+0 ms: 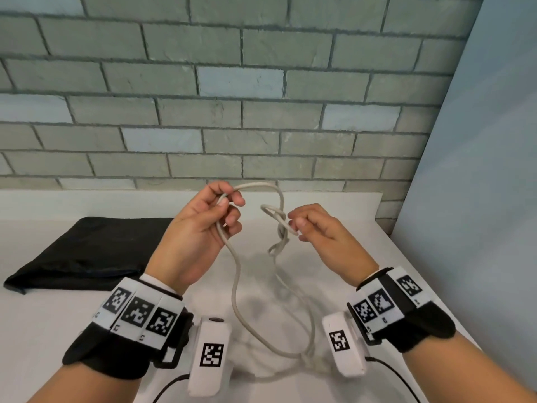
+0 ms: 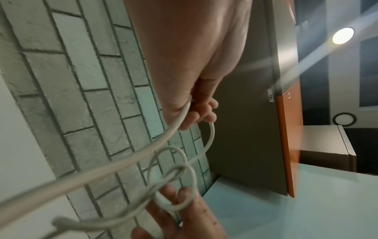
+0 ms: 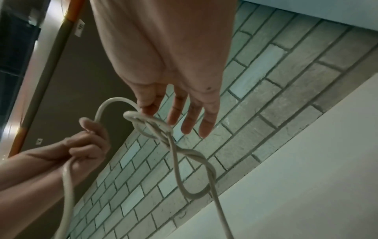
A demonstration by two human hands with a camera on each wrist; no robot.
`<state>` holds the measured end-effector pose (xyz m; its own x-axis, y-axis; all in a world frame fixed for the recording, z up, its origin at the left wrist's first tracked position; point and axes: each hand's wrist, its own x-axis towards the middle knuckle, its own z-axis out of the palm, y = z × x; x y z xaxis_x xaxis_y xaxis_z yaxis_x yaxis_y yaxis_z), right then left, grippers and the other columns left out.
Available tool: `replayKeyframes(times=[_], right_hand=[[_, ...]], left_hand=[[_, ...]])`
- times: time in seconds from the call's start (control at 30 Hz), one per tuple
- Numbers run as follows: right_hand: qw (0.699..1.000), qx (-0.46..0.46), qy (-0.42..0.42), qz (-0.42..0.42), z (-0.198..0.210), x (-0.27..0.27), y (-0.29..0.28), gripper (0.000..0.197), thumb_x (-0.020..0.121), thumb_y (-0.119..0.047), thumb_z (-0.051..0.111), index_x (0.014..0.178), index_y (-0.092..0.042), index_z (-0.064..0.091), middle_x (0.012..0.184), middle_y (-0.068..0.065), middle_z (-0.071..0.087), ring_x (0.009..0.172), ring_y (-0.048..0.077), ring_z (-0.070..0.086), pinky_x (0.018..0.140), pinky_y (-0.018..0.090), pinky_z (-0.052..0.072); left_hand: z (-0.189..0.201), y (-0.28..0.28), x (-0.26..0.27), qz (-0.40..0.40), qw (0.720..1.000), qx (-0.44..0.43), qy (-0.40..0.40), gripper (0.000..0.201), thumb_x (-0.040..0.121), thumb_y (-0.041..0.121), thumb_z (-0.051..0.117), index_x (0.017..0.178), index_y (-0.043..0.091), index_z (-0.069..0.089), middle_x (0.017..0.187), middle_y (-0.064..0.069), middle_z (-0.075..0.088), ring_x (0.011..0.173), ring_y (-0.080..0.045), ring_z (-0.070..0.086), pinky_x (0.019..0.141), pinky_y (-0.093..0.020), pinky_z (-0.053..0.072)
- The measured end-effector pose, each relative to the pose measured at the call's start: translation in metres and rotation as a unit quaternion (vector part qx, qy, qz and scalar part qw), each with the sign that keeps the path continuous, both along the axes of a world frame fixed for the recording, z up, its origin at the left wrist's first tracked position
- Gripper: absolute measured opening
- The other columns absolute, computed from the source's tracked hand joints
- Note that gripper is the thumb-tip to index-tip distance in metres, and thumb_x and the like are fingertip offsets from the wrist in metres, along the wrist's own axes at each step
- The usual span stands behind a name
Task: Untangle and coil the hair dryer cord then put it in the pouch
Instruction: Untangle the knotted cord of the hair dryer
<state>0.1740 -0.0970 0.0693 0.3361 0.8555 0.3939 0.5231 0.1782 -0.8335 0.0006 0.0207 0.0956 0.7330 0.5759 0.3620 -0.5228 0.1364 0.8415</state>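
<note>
A white cord [image 1: 234,286] hangs between both hands above the white table [image 1: 52,330]. My left hand [image 1: 223,209] grips one strand, fingers curled round it [image 2: 196,113]. A loose knot [image 1: 279,225] of twisted loops sits between the hands. My right hand [image 1: 294,226] pinches a loop of that knot with thumb and forefinger [image 3: 147,110], the other fingers straight. Below the knot [image 3: 157,129] the cord twists again and drops toward the table. Its low end runs into a pale blurred shape [image 1: 305,362] between my wrists. The black pouch [image 1: 87,251] lies flat at the left.
A grey brick wall [image 1: 232,97] stands behind the table, and a pale blue wall [image 1: 479,199] closes the right side. Black wires from the wrist cameras trail off the table's front edge.
</note>
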Motion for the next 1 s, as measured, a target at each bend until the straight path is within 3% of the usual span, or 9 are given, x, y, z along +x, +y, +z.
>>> replayKeyframes(times=[0.1,0.2,0.3,0.4,0.53,0.63,0.73,0.87,1.0], right_hand=[[0.995,-0.034,0.061,0.075,0.003,-0.001,-0.001,0.014,0.087,-0.014,0.055,0.1,-0.011,0.049,0.12,-0.001,0.054,0.094,0.012,0.06,0.081,0.03,0.051],[0.994,-0.067,0.024,0.083,-0.001,-0.002,0.002,0.038,0.076,-0.01,0.07,0.103,-0.025,0.047,0.105,-0.008,0.059,0.083,0.005,0.056,0.069,0.025,0.042],[0.996,-0.061,-0.006,0.065,-0.004,-0.006,0.005,0.016,0.088,-0.01,0.055,0.103,-0.017,0.056,0.099,-0.003,0.064,0.089,0.005,0.057,0.072,0.016,0.042],[0.991,-0.049,0.093,0.078,0.0,-0.007,0.002,0.02,0.096,-0.013,0.039,0.093,-0.015,0.058,0.09,-0.005,0.065,0.089,0.006,0.061,0.082,0.028,0.047],[0.958,-0.029,0.264,0.106,0.012,-0.008,-0.001,0.029,0.098,-0.021,0.032,0.083,-0.009,0.053,0.071,0.008,0.056,0.06,0.021,0.063,0.066,0.032,0.056],[0.969,-0.023,0.239,0.058,0.018,-0.01,0.001,0.033,0.099,-0.024,0.031,0.077,-0.012,0.051,0.06,0.008,0.049,0.044,0.017,0.052,0.05,0.029,0.047],[0.976,-0.039,0.212,0.018,0.019,-0.011,0.003,0.029,0.098,-0.024,0.032,0.077,-0.011,0.047,0.059,0.007,0.043,0.037,0.013,0.041,0.042,0.027,0.036],[0.98,-0.065,0.186,0.013,0.023,-0.012,0.001,0.027,0.098,-0.026,0.032,0.081,-0.012,0.047,0.061,0.003,0.04,0.037,0.009,0.033,0.039,0.021,0.028],[0.982,-0.069,0.17,0.052,0.027,-0.011,-0.005,0.029,0.097,-0.03,0.035,0.082,-0.014,0.053,0.06,0.003,0.046,0.037,0.008,0.033,0.039,0.02,0.028]], left_hand=[[-0.002,0.003,0.0,0.021,1.0,-0.021,-0.001,0.027,0.09,0.003,0.032,0.084,0.018,0.054,0.072,0.004,0.059,0.054,-0.006,0.045,0.053,-0.016,0.043],[-0.001,0.002,0.002,0.033,0.999,-0.03,-0.013,0.029,0.092,0.001,0.031,0.086,0.018,0.054,0.073,0.003,0.058,0.054,-0.006,0.044,0.053,-0.016,0.044],[-0.001,0.003,0.003,0.056,0.998,-0.025,-0.006,0.031,0.093,0.001,0.03,0.088,0.018,0.055,0.074,0.002,0.058,0.054,-0.006,0.045,0.053,-0.016,0.045],[-0.004,0.006,0.004,0.136,0.988,0.037,0.064,0.031,0.096,0.003,0.031,0.087,0.019,0.056,0.076,0.003,0.057,0.057,-0.007,0.045,0.056,-0.018,0.042],[-0.01,0.011,0.009,0.259,0.909,0.234,0.227,0.025,0.097,0.012,0.035,0.09,0.022,0.056,0.089,0.002,0.057,0.073,-0.008,0.048,0.07,-0.022,0.038],[-0.01,0.004,0.016,0.226,0.852,0.348,0.32,0.035,0.092,0.044,0.034,0.092,0.02,0.059,0.108,0.001,0.052,0.099,-0.011,0.05,0.082,-0.018,0.033],[-0.004,-0.008,0.024,0.232,0.83,0.414,0.294,0.059,0.078,0.069,0.038,0.086,0.013,0.055,0.102,0.002,0.056,0.098,-0.013,0.052,0.08,-0.015,0.037],[0.003,-0.013,0.033,0.237,0.789,0.502,0.263,0.026,0.084,0.04,0.056,0.083,0.014,0.053,0.109,0.007,0.048,0.099,-0.002,0.046,0.077,-0.01,0.033],[0.011,-0.016,0.035,0.176,0.828,0.459,0.269,0.011,0.088,0.02,0.056,0.079,0.016,0.053,0.077,0.006,0.057,0.072,-0.001,0.055,0.066,-0.01,0.039]])
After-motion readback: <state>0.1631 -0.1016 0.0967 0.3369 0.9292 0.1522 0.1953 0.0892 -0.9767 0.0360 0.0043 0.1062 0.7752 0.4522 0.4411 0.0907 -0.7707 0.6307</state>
